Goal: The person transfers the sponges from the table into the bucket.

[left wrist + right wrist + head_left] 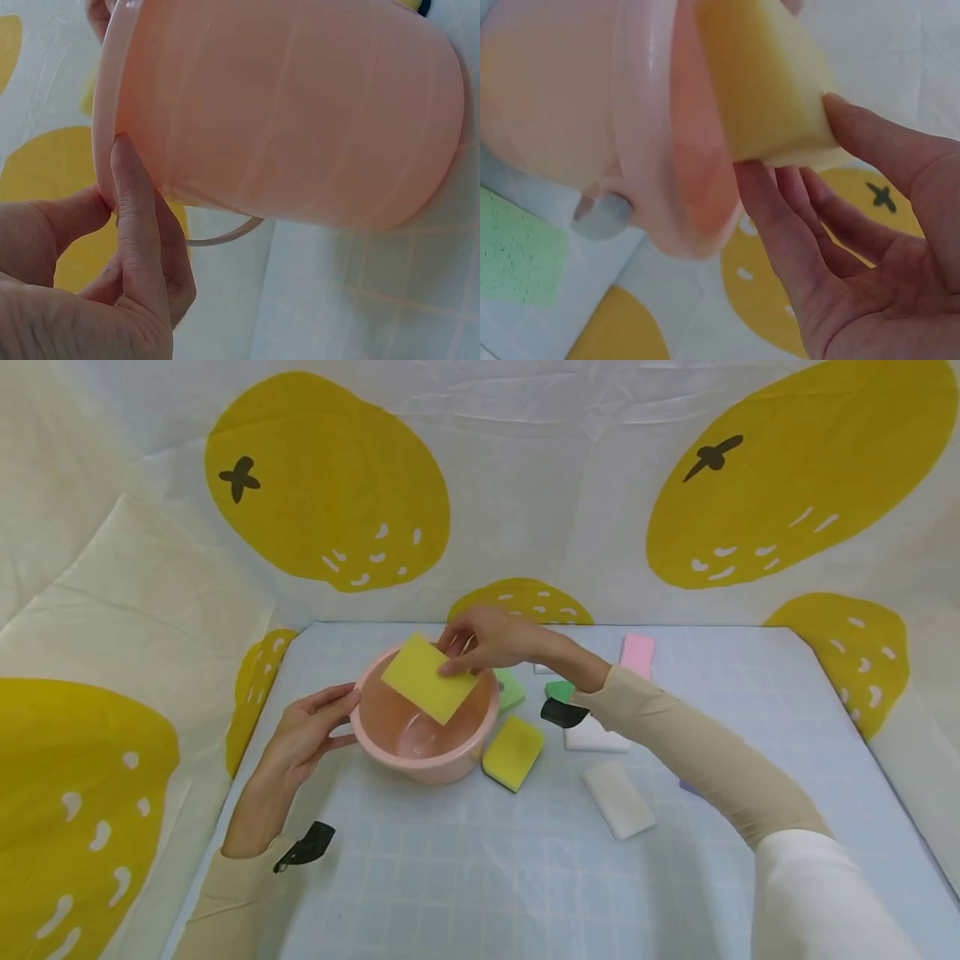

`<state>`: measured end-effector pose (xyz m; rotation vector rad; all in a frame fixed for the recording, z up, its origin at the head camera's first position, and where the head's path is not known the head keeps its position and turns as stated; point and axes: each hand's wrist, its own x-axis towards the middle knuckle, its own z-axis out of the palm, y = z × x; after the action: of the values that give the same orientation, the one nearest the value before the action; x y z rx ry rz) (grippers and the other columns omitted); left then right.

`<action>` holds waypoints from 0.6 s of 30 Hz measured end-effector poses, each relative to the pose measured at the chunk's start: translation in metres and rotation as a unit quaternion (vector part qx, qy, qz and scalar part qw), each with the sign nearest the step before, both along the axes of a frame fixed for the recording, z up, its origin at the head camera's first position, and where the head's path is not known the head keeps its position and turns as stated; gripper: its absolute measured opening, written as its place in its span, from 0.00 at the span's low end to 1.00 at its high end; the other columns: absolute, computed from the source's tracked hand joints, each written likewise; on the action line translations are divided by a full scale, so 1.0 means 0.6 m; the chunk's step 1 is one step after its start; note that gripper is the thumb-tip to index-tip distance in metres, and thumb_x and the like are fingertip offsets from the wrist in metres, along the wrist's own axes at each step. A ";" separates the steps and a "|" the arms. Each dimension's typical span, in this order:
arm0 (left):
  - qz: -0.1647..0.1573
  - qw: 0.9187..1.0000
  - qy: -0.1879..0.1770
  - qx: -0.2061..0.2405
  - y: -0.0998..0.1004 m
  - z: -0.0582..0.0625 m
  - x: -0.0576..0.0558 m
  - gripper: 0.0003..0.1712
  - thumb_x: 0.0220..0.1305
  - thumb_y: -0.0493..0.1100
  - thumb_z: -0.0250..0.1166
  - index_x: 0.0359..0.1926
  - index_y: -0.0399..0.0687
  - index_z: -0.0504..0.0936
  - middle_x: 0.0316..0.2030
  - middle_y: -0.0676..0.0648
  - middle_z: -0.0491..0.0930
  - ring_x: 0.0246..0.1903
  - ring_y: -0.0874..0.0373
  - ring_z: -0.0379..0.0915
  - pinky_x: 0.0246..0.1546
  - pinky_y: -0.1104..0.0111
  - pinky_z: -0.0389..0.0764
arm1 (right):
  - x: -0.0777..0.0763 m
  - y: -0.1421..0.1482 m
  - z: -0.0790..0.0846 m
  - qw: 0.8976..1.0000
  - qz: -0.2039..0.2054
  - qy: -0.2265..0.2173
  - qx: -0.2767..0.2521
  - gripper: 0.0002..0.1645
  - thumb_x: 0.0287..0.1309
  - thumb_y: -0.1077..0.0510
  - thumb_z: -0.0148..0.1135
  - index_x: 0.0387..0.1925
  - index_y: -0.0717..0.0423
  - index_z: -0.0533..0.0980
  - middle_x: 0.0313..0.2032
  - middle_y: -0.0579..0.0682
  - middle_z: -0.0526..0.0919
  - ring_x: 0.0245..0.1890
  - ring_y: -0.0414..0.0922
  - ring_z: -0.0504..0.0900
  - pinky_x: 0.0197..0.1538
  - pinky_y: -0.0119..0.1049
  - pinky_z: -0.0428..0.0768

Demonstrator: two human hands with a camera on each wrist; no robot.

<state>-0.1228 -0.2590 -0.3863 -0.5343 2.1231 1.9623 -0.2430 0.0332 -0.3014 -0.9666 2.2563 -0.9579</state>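
A pink bucket (pixel 427 768) stands at the left of the table, its mouth facing up. My left hand (pixel 309 731) pinches its rim from the left; in the left wrist view the thumb and fingers (pixel 135 217) grip the rim, with the thin handle hanging beside them. Over the bucket's mouth my right hand (pixel 491 642) holds a yellow sponge (pixel 431 678) by one end. The right wrist view shows this thick sponge (pixel 772 82) between thumb and fingers, tilted at the bucket's opening. Only bare pink bottom shows inside the bucket; part is hidden behind the sponge.
Right of the bucket lie a yellow sponge with a dark underside (pixel 514 753), a light green sponge (pixel 510 690), a green piece (pixel 558 691), white blocks (pixel 619 800) and a pink block (pixel 637 655). A purple thing (pixel 688 787) is partly hidden under the right forearm.
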 end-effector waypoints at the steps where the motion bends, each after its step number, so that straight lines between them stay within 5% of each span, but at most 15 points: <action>1: 0.001 1.000 -0.001 -0.001 0.000 0.000 0.000 0.40 0.68 0.56 0.69 0.74 0.46 0.69 0.60 0.48 0.76 0.49 0.61 0.79 0.46 0.67 0.86 | 0.001 -0.005 -0.004 1.000 0.006 0.007 0.003 0.20 0.61 0.51 0.75 0.50 0.57 0.82 0.42 0.50 0.86 0.40 0.45 0.85 0.41 0.36 0.86; 10: -0.001 1.000 0.003 0.003 0.000 0.001 0.001 0.40 0.68 0.56 0.69 0.74 0.43 0.69 0.54 0.52 0.78 0.47 0.63 0.80 0.45 0.67 0.86 | 0.016 -0.044 -0.046 0.998 0.050 0.024 0.038 0.21 0.63 0.52 0.74 0.50 0.59 0.78 0.43 0.50 0.83 0.43 0.45 0.79 0.46 0.30 0.82; 18: 0.001 1.000 -0.004 -0.001 0.004 0.001 0.000 0.42 0.67 0.57 0.70 0.75 0.46 0.68 0.62 0.46 0.74 0.48 0.62 0.79 0.46 0.67 0.86 | 0.028 -0.075 -0.082 0.995 0.071 0.034 0.061 0.18 0.62 0.56 0.74 0.47 0.60 0.79 0.41 0.50 0.82 0.44 0.45 0.78 0.50 0.29 0.80</action>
<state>-0.1227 -0.2569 -0.3856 -0.5457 2.1210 1.9554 -0.2263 -0.0120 -0.3507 -1.1039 2.2383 -0.7266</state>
